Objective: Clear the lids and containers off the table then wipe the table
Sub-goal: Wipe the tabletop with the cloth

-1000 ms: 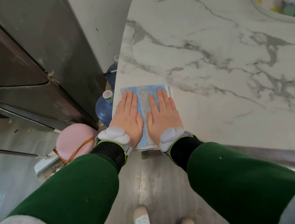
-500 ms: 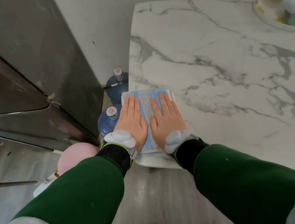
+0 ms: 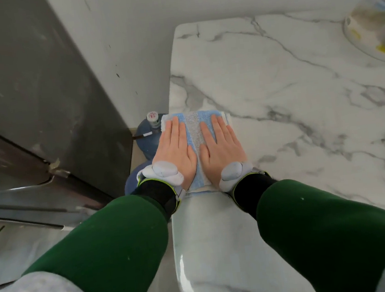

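Observation:
A folded blue and white cloth (image 3: 193,127) lies flat on the white marble table (image 3: 288,91), at its left edge. My left hand (image 3: 175,147) presses on the cloth's left half with straight fingers. My right hand (image 3: 220,146) presses flat on its right half, beside the left hand. Both wrists wear grey trackers over black cuffs and green sleeves. At the table's far right stands a round clear container (image 3: 376,26) with coloured things inside, cut off by the frame edge.
A dark metal cabinet (image 3: 29,111) stands to the left of the table. Two blue water jugs (image 3: 148,136) sit on the floor in the gap between cabinet and table. A pale wall runs behind the table.
Both hands have slid the cloth forward along the table's left edge, away from the near corner. The near end of the table now shows behind my wrists.

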